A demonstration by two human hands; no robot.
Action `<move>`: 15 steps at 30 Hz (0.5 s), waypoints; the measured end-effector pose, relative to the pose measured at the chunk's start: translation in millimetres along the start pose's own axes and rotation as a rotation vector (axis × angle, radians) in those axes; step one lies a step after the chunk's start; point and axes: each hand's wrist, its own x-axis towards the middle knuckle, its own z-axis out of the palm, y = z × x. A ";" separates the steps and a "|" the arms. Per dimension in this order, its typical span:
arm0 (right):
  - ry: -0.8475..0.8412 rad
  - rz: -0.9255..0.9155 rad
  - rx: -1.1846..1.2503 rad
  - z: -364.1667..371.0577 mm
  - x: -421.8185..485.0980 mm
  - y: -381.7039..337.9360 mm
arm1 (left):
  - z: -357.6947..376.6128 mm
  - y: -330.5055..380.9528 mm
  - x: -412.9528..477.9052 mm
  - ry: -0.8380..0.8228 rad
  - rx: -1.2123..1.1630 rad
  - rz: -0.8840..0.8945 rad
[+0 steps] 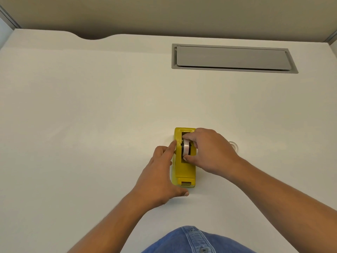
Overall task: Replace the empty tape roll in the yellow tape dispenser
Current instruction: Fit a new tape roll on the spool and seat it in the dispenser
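Observation:
The yellow tape dispenser (pixel 184 172) lies on the white desk (pixel 91 115), its cutter end toward me. A tape roll (pixel 186 147) on a black hub sits in its well. My right hand (pixel 209 152) pinches the roll between thumb and fingers from the right side. My left hand (pixel 160 176) rests against the dispenser's left wall, fingers spread along it and thumb at the near corner, steadying it. A small clear ring-like object (pixel 234 143), partly hidden behind my right hand, lies on the desk to the right.
A grey closed cable hatch (pixel 233 58) is set into the desk at the back right. The desk's far edge has a curved cut-out (pixel 93 37) at the back left. A beige partition wall rises behind.

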 end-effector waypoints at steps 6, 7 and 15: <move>-0.022 -0.002 0.010 1.5 -1.6 0.4 | 6.0 2.2 -0.1 0.076 -0.024 0.026; -0.022 -0.003 0.014 1.7 -1.8 0.9 | 6.8 2.6 0.2 0.082 -0.025 0.021; -0.026 -0.004 0.046 2.6 -2.3 2.1 | 5.6 6.7 -0.9 0.086 -0.020 0.016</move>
